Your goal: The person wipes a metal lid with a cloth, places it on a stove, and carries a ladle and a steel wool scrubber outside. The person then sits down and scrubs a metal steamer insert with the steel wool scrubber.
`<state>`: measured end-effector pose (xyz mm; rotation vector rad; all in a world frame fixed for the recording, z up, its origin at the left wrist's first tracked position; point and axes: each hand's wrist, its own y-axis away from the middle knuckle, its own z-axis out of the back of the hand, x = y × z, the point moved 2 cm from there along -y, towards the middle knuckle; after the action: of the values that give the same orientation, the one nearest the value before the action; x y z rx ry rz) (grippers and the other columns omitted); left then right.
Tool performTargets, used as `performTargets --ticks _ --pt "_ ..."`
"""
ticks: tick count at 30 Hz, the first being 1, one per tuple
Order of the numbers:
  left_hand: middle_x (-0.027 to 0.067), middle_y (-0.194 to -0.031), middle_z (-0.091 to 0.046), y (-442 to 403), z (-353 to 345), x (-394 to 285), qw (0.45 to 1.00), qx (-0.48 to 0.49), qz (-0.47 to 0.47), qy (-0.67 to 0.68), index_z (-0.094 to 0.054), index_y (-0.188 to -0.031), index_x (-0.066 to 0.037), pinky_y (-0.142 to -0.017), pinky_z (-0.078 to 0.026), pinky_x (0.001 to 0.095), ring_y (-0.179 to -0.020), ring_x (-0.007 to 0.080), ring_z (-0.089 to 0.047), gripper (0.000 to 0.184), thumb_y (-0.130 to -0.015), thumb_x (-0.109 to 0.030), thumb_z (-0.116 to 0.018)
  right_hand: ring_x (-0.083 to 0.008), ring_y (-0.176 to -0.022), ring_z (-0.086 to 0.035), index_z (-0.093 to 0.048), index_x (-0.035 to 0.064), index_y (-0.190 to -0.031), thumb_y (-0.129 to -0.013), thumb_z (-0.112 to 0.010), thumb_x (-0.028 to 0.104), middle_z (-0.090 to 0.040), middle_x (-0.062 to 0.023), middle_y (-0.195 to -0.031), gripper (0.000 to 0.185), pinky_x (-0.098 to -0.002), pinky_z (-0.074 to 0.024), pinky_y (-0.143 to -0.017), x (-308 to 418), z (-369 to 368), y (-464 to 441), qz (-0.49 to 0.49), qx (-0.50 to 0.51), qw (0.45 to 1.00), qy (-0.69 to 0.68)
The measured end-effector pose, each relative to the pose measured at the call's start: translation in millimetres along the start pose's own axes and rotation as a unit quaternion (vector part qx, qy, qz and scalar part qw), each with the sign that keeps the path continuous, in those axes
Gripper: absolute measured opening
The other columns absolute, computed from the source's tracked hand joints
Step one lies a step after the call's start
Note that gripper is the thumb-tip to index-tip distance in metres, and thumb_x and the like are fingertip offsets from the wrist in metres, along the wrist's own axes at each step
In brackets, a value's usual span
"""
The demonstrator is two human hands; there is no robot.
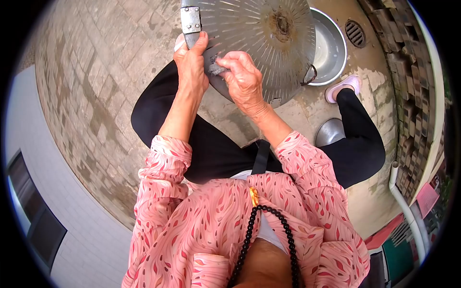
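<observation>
Beyond your lap, a slotted metal disc point(240, 33) lies far and right of your left hand

Under you and out to the left spreads the stone paving point(120, 96), damp in patches. The disc is the biggest thing near your hands: round, so no long axis to go by, with slots fanning out from a rusty brown centre point(281, 25). That centre sits far and right of both hands, and your right hand point(246, 81) is the nearer one to it. Your left hand point(191, 66) is out at the left edge, closed on the rim just near of a riveted bracket point(191, 20), thumb on top.

Far right, partly hidden by the disc, you have a metal basin point(336, 60) with what looks like shallow, cloudy water in it. Whether disc and basin touch, you cannot tell from this angle. Nearer, beside your right leg, sits a shiny rounded metal piece point(329, 132); bowl or lid, it is too covered to say. A round drain point(356, 33) lies just right of the basin, and a dark loop handle point(311, 75) sits on the disc's right edge.

Smallest of all, your right fingers pinch a grey scouring wad point(215, 68) narrowly at the disc's near-left part, close beside your left hand
</observation>
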<state>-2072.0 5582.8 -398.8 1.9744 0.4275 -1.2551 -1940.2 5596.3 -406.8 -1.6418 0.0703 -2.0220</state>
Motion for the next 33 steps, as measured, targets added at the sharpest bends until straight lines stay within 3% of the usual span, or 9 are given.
performTargets --ticks 5,9,11,15,19,21,26,31,33 --pt "-0.001 -0.087 -0.058 9 -1 5 0.999 -0.003 -0.036 -0.008 -0.061 -0.097 -0.003 -0.07 -0.043 0.0252 -0.075 0.0082 -0.052 0.014 -0.084 -0.008 -0.063 -0.0231 -0.076 -0.06 -0.063 0.0004 -0.084 -0.074 -0.064 0.002 -0.06 -0.0107 -0.085 0.011 -0.0318 -0.0468 -0.068 -66 40 -47 -0.122 -0.089 0.98 0.129" --pt "0.0045 -0.088 -0.063 2 1 5 0.999 -0.009 -0.05 0.008 -0.059 -0.099 0.0 -0.071 -0.048 0.0279 -0.078 0.0133 -0.059 0.018 -0.085 -0.011 -0.062 -0.0244 -0.08 -0.06 -0.059 0.0033 -0.089 -0.067 -0.068 -0.006 -0.056 -0.0094 -0.085 0.026 -0.0305 -0.0478 -0.071 -7 2 0 0.017 -0.016 0.999 0.031" --pt "0.0047 -0.089 -0.063 7 3 8 0.999 -0.006 -0.044 0.02 -0.059 -0.099 0.0 -0.071 -0.048 0.0284 -0.077 0.0138 -0.06 0.018 -0.086 -0.011 -0.062 -0.0256 -0.078 -0.059 -0.06 0.0027 -0.087 -0.069 -0.067 -0.004 -0.057 -0.0102 -0.084 0.02 -0.0319 -0.0478 -0.069 -24 6 -4 0.036 -0.012 0.999 0.035" --pt "0.006 -0.091 -0.062 5 10 9 0.998 -0.008 -0.057 0.009 -0.058 -0.102 0.001 -0.072 -0.049 0.0294 -0.078 0.0148 -0.06 0.02 -0.086 -0.01 -0.061 -0.0306 -0.076 -0.056 -0.059 0.0001 -0.081 -0.069 -0.064 -0.002 -0.056 -0.0138 -0.083 0.013 -0.038 -0.0456 -0.065 -86 38 -40 -0.055 -0.102 0.98 0.163" --pt "0.0048 -0.09 -0.061 7 -1 2 0.998 -0.008 -0.052 0.033 -0.057 -0.102 0.001 -0.072 -0.047 0.028 -0.078 0.0134 -0.057 0.018 -0.086 -0.009 -0.06 -0.0293 -0.08 -0.057 -0.059 0.0022 -0.082 -0.059 -0.064 -0.01 -0.053 -0.0102 -0.081 0.026 -0.0373 -0.0495 -0.073 0 -6 4 0.041 -0.019 0.999 0.016" --pt "0.0011 -0.085 -0.057 12 -1 1 0.999 -0.021 -0.03 0.023 -0.057 -0.098 -0.002 -0.069 -0.043 0.0252 -0.076 0.01 -0.052 0.013 -0.086 -0.007 -0.059 -0.0297 -0.079 -0.057 -0.059 0.002 -0.081 -0.063 -0.063 -0.008 -0.053 -0.0106 -0.082 0.021 -0.0373 -0.0492 -0.072 -2 -6 9 0.065 0.007 0.998 -0.003" --pt "0.0001 -0.085 -0.057 13 -3 1 0.998 -0.03 -0.038 0.031 -0.058 -0.097 -0.001 -0.069 -0.043 0.0254 -0.074 0.0093 -0.05 0.013 -0.086 -0.007 -0.059 -0.0307 -0.071 -0.058 -0.059 -0.0012 -0.08 -0.073 -0.062 0.004 -0.058 -0.0158 -0.079 0.01 -0.0388 -0.0458 -0.063 -71 36 -46 -0.039 -0.122 0.975 0.184" --pt "0.0059 -0.091 -0.062 9 -2 2 0.998 -0.018 -0.061 0.019 -0.056 -0.101 0.001 -0.073 -0.048 0.0292 -0.079 0.0143 -0.059 0.018 -0.088 -0.011 -0.058 -0.0297 -0.079 -0.058 -0.058 0.0006 -0.084 -0.062 -0.066 -0.01 -0.055 -0.0118 -0.083 0.026 -0.0343 -0.0473 -0.069 3 -5 -3 0.074 -0.016 0.997 0.016" --pt "0.0057 -0.091 -0.061 12 4 2 0.999 -0.009 -0.032 0.012 -0.056 -0.102 0.001 -0.074 -0.048 0.029 -0.079 0.0141 -0.059 0.018 -0.088 -0.012 -0.057 -0.0294 -0.077 -0.059 -0.058 0.0007 -0.083 -0.068 -0.064 -0.005 -0.057 -0.0128 -0.084 0.017 -0.0346 -0.0469 -0.068 -38 13 -21 0.021 -0.055 0.996 0.072"
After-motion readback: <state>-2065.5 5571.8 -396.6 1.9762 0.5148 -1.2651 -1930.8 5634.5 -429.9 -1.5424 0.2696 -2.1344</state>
